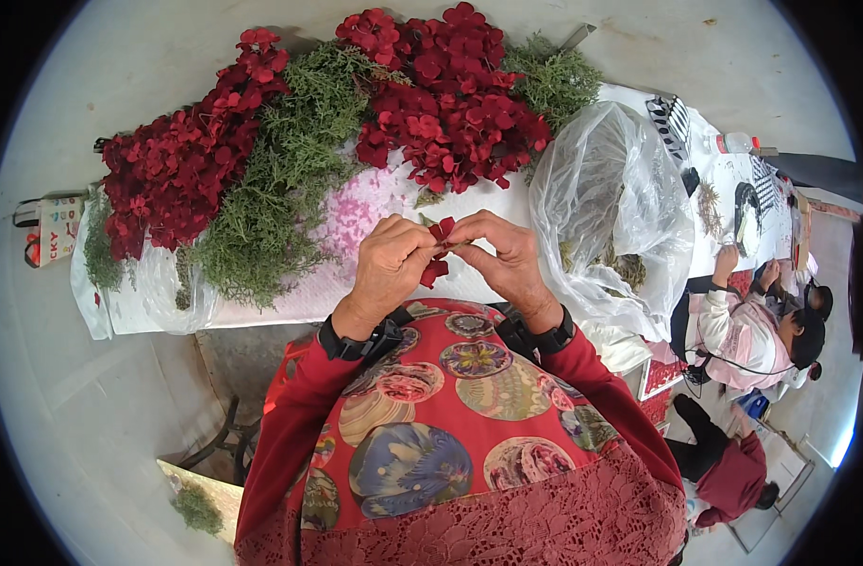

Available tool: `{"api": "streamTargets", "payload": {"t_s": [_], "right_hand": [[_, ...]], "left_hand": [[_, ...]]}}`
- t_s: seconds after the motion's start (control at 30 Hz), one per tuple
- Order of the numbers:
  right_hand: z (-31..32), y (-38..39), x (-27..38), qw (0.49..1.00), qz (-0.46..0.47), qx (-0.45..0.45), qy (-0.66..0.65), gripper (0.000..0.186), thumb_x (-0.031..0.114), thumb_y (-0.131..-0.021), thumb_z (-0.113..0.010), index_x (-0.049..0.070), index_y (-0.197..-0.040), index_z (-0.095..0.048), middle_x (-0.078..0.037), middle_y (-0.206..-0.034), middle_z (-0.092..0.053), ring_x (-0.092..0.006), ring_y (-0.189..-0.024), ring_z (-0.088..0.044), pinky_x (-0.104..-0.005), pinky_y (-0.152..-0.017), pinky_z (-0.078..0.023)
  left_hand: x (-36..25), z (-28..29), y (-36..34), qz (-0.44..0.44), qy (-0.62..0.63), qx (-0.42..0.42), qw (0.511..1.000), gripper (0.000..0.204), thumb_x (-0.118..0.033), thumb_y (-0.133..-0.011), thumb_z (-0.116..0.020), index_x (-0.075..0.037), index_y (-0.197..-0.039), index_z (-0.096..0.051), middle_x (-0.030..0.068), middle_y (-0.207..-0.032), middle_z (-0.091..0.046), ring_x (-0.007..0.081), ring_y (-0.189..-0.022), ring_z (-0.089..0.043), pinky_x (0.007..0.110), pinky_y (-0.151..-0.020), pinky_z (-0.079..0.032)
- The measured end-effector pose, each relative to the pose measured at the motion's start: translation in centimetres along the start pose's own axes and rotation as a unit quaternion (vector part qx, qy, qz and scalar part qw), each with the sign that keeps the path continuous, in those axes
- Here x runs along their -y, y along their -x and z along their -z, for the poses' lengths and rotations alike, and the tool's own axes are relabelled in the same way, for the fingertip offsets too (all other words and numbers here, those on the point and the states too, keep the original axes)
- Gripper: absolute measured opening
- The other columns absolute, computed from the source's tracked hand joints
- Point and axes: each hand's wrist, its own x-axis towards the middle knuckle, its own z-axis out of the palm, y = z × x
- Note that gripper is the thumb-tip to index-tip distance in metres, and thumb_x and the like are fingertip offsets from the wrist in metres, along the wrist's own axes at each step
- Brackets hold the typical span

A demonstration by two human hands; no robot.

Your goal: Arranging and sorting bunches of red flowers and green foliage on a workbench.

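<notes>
Nearest me is the red patterned top (507,415) of the person at work, its sleeves ending in black wristbands (351,342). Just ahead, over the near edge of the white-covered table (518,200), the left hand (389,262) and right hand (507,259) come close together, each pinching with thumb and forefinger at a small red flower (441,229); their fingertips hide most of its stem. Another red petal cluster (434,274) hangs just below the fingers. By the near left corner a thin clear bag (172,294) lies crumpled, while a bigger clear plastic bag (592,203) sits right of the hands, by the near edge, with what looks like dried greenery (629,267) inside. Beyond the hands, a heap of red blossoms (450,108) covers the far edge; a second heap (181,179) fills the left end, and feathery green sprigs (271,203) lie between the two. Toward the far right end stands a red-capped bottle (733,142), and a co-worker in pink and white (752,335) is beside that stretch.
</notes>
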Motion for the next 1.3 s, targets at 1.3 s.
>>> {"api": "streamTargets", "payload": {"t_s": [1.3], "right_hand": [[2.3,1.1,-0.3,0.998,-0.022,-0.054,0.036,0.016,-0.005,-0.078,-0.068,0.001,-0.092,-0.066,-0.008,-0.088,-0.067,-0.0159,-0.083,-0.065,-0.0273,-0.071,-0.052]], "left_hand": [[-1.1,-2.2,-2.0,0.079,0.106,0.055,0.99,0.004,0.001,-0.078,-0.069,0.0,-0.08,-0.065,0.0071,-0.073,-0.063,0.0168,-0.065,-0.057,0.028,-0.059,-0.045]]}}
